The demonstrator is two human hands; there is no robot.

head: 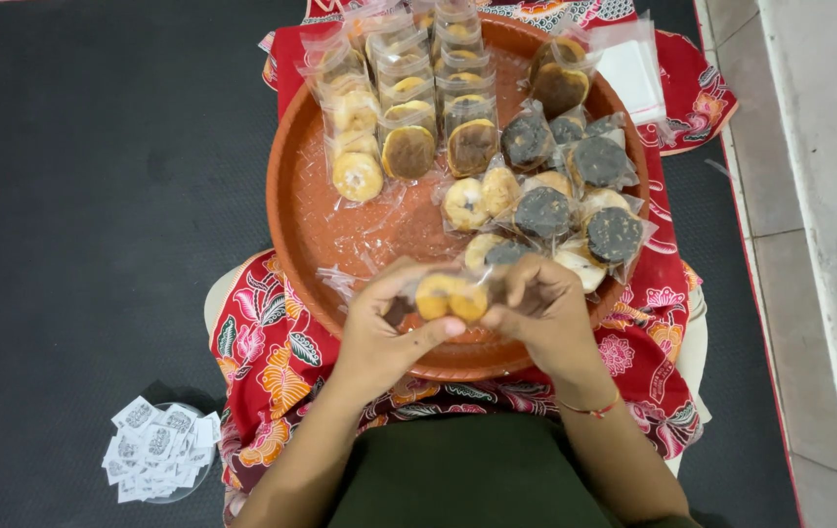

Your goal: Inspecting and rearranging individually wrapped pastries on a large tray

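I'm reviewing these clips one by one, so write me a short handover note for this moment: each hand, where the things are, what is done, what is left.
Left hand and right hand together hold a clear packet of pale ring cookies over the near rim of the round brown tray.
Done: filled packets lie in neat rows at the tray's far side.
Left: a loose heap of small dark and pale cookie packets on the tray's right half.
A dish of small white sachets sits on the dark floor to the left.
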